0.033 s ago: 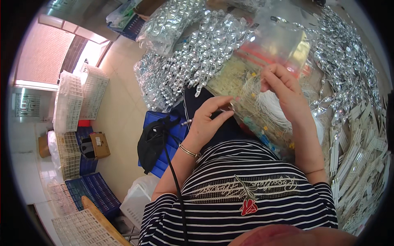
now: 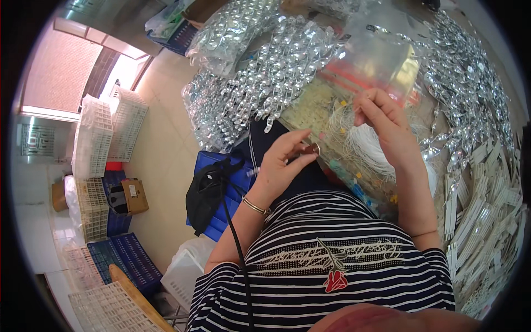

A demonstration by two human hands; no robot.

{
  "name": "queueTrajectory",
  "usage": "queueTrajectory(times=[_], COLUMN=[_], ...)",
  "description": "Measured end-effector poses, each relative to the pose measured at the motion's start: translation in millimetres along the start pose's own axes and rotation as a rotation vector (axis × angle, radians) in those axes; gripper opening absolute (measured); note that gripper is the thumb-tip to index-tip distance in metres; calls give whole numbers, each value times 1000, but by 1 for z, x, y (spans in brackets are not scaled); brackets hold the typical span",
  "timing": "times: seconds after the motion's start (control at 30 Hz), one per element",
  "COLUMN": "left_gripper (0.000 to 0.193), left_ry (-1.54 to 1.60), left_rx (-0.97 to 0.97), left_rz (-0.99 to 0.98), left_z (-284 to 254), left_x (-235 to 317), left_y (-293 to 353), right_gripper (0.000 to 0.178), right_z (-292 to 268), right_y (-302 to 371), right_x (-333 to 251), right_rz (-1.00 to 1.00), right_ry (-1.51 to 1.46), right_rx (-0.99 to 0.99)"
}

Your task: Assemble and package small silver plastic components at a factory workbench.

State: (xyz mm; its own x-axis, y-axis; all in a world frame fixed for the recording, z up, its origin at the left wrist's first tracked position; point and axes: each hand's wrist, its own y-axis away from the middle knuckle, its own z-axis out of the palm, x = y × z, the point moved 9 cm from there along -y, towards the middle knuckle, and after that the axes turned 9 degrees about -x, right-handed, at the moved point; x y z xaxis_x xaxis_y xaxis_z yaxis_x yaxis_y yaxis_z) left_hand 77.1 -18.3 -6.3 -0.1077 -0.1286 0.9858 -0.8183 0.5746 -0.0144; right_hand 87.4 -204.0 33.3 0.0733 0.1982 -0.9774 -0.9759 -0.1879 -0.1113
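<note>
Cluttered worktable [image 2: 500,182], near to far: left hand [image 2: 282,163] pinches a small metal piece [image 2: 313,149] over the lap, right hand [image 2: 387,130] just beyond-right pinches thin white strings [image 2: 371,145] running toward the left, silvery packets [image 2: 276,77] behind.

Two hands: left hand [image 2: 282,166], right hand [image 2: 384,124]. One gold bangle [image 2: 255,206]. One clear plastic bag [image 2: 376,58]. One black bag [image 2: 204,191]. One cardboard box [image 2: 133,195]. Two white crates [image 2: 110,130] stacked upright. Silver pieces [image 2: 276,72]: too many to count.
</note>
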Motion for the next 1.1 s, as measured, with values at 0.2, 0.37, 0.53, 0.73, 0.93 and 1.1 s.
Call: queueTrajectory(times=[0.2, 0.37, 0.53, 0.73, 0.93, 1.1], left_gripper=[46, 42, 31, 22, 17, 14], left_ry=[60, -265, -295, -305, -396, -509], left_rx=[-102, -109, -28, 41, 105, 106], left_rz=[-178, -146, -237, -248, -189, -143], left_z=[6, 1, -17, -33, -46, -48], left_x=[-45, -54, -80, -85, -73, -73], left_y=[24, 39, 59, 74, 85, 98], right_gripper=[16, 14, 14, 13, 13, 13], right_z=[-8, -20, -24, -33, -42, -43], right_y=[3, 4, 4, 3, 2, 4], right_x=[-11, -13, -16, -15, -14, -13], right_rz=[44, -12, -40, -41, -35, -48], right_ry=[-111, -142, -160, -130, -137, -124], right_rx=[75, 101, 124, 162, 193, 193])
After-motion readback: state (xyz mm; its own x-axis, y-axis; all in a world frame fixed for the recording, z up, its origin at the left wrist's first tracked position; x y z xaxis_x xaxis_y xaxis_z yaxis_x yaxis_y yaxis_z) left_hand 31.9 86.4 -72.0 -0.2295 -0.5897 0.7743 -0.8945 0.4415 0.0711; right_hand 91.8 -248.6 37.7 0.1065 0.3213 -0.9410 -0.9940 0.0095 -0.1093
